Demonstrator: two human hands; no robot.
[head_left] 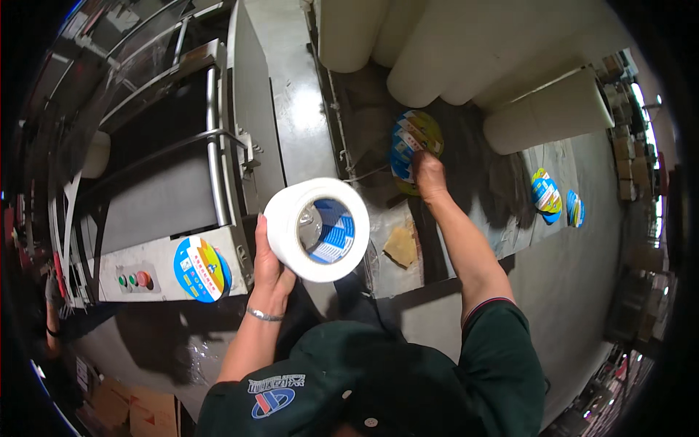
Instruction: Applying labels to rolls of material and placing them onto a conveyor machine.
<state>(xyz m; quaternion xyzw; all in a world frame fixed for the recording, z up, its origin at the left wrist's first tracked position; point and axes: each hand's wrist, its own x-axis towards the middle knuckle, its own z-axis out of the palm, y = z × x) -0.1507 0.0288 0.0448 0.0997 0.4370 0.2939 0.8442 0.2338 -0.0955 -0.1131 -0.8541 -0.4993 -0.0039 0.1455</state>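
My left hand [269, 264] grips a thick white roll [285, 226] by its left side, holding it up in front of me. The roll's hollow core has blue print and a crumpled clear piece of film showing inside. Out to the right, my right hand [431, 176] has its fingers closed at a pile of round printed labels [416, 131] in blue, yellow and white. Its fingertips are partly hidden in shadow. A similar round label [195, 269] lies on the machine's front panel, left of my left hand.
At left stands a machine with a dark belt [164, 186], a metal roller [212, 138] and coloured push buttons [135, 279]. Large pale rolls [437, 54] stand at the far right. More round labels [545, 195] lie to the right, and a torn brown scrap [400, 246] lies nearer.
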